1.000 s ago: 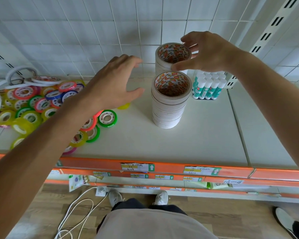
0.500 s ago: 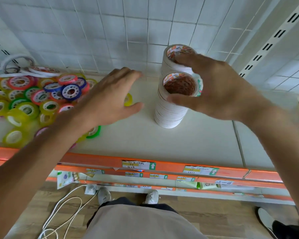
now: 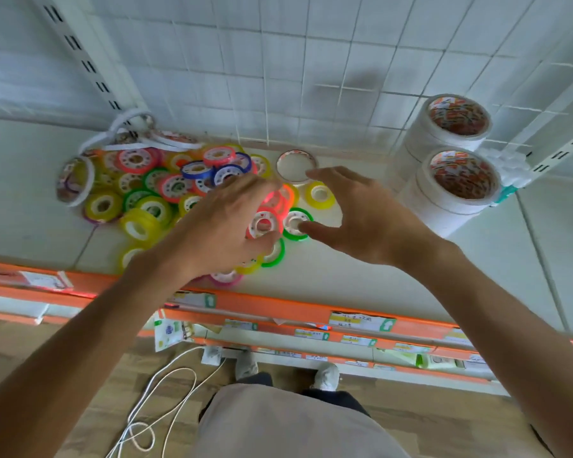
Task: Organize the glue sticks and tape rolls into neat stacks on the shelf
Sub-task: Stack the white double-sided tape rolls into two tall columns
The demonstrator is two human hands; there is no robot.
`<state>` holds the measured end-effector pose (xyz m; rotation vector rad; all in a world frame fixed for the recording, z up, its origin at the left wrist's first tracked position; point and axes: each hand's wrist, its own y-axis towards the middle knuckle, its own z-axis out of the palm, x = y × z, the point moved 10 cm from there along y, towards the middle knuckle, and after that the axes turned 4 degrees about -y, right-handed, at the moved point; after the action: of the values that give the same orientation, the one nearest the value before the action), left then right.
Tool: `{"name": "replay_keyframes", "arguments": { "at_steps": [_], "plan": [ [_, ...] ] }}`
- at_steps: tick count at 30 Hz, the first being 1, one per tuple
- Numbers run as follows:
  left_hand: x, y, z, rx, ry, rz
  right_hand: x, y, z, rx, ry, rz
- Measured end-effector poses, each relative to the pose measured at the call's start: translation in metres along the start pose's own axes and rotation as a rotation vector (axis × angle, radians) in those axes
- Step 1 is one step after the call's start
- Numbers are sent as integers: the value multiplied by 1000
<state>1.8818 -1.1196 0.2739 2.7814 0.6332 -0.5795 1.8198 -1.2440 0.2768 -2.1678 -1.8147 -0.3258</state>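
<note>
A loose heap of small coloured tape rolls (image 3: pixel 153 190) lies on the white shelf (image 3: pixel 361 279). My left hand (image 3: pixel 219 233) hovers over the heap's right edge, fingers spread, holding nothing. My right hand (image 3: pixel 361 216) is beside it, open, thumb near a green roll (image 3: pixel 306 214) and a red roll (image 3: pixel 262 224). One flat white roll (image 3: pixel 295 166) lies just beyond my right fingers. Two tall stacks of white tape rolls (image 3: pixel 450 193) stand at the right, with the glue sticks (image 3: pixel 506 180) mostly hidden behind them.
Thin white tape rings (image 3: pixel 129 127) lean against the tiled back wall at the left. An orange shelf edge (image 3: pixel 278 305) with price labels runs along the front. A white cable (image 3: pixel 159 398) lies on the wooden floor by my feet.
My right hand left the white stacks and swung left to the coloured heap. My left hand reached further into the heap. The view turned left.
</note>
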Motion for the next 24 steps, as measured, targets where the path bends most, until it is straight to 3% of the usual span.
{"name": "replay_keyframes", "arguments": {
  "at_steps": [4,13,18,24],
  "plan": [
    [46,-26,-13,-4,-25,-55,34,42,30,66,-33,4],
    [184,-64,-64,-86,24,-247,149,105,55,12,2,-118],
    [269,-41,-101,-175,109,-372,170,151,67,8,-40,-41],
    [291,-11,-106,-311,110,-367,149,215,92,-17,-54,113]
  ]
}}
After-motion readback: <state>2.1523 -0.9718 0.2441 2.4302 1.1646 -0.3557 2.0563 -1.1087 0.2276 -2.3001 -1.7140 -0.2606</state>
